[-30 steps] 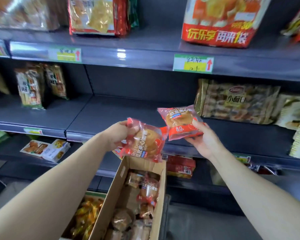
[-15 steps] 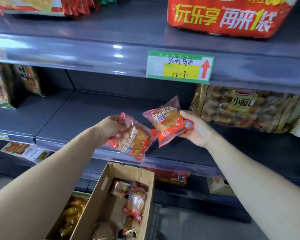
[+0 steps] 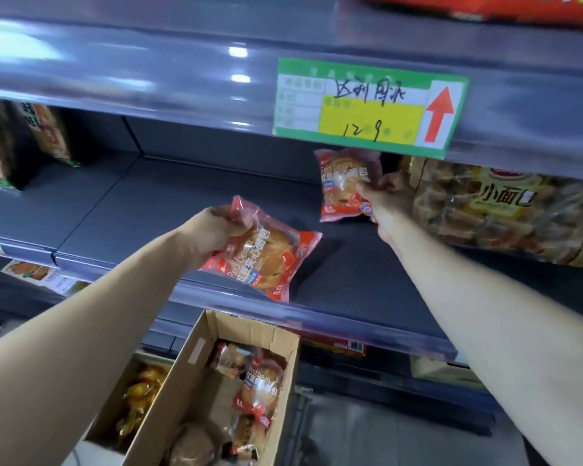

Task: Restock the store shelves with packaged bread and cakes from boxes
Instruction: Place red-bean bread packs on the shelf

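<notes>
My right hand [image 3: 386, 193] reaches deep over the dark grey shelf [image 3: 169, 210] and grips a red bean bread packet [image 3: 342, 183], held upright beside the big bag of small breads [image 3: 492, 210]. Whether its lower edge touches the shelf I cannot tell. My left hand [image 3: 212, 233] grips a second red bean bread packet [image 3: 266, 253] by its top corner, tilted above the shelf's front edge. Below stands an open cardboard box [image 3: 196, 375] with several more such packets [image 3: 260, 388] inside.
The shelf above carries a green and yellow price tag [image 3: 367, 105] with a red arrow. Tall snack bags [image 3: 48, 132] stand at the far left of the shelf. A second box with yellow-wrapped cakes [image 3: 138, 395] sits left of the cardboard box. Lower shelves hold more packs.
My right hand has pushed its packet further back into the shelf, next to the small bread bag. My left hand has carried its packet forward over the shelf edge. The view has moved closer.
</notes>
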### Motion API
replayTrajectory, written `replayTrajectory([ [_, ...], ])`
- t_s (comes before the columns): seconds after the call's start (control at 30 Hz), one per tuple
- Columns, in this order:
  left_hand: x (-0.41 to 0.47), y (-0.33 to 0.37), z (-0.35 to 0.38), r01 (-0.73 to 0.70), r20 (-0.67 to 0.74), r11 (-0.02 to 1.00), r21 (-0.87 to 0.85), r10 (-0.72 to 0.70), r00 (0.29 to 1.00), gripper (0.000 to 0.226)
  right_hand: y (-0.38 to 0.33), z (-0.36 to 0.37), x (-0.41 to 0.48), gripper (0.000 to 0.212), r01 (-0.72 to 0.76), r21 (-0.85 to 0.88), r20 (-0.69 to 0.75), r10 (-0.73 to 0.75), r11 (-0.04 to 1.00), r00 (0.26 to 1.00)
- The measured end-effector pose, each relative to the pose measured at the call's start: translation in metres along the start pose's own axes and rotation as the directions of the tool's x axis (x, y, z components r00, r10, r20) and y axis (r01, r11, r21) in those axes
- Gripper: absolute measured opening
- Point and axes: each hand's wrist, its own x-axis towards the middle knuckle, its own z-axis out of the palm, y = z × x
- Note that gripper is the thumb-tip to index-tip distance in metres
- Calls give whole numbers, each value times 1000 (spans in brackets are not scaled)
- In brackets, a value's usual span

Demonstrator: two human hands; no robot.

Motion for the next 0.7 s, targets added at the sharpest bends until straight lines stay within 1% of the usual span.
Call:
replayTrajectory([
  [0.07,2,1,2,-15,15,1000,-8,15,1000,17,9,13,7,45,26,30,-38,-25,999,999],
  [0.13,5,4,3,-20,2,999,-38,20,1000,12,18,23,14,45,22,28,-76,-20,999,997],
  [0.2,10,7,4,-33,-6,998,-59,32,999,11,25,27,24,39,18,-48,-142,-25,999,990],
  [0.3,17,11,8,-49,-14,998,-50,49,999,11,27,30,29,15,30,-215,-180,-70,976,981],
  [0.33,19,13,10,-50,-18,998,-31,50,999,11,27,29,28,19,37,-270,-185,-89,962,979],
  [0.43,25,20,17,-38,-26,999,8,38,999,10,27,26,29,29,84,-378,-156,-153,922,976],
  [0.57,31,29,28,-20,-6,999,43,20,1000,8,24,19,25,27,173,-484,-114,-258,858,959],
  [0.63,36,33,33,-14,-2,998,58,15,1000,5,22,13,25,23,232,-483,-90,-312,844,946],
  [0.7,41,39,41,-43,11,996,75,43,999,4,19,4,25,21,252,-465,-91,-329,849,940],
])
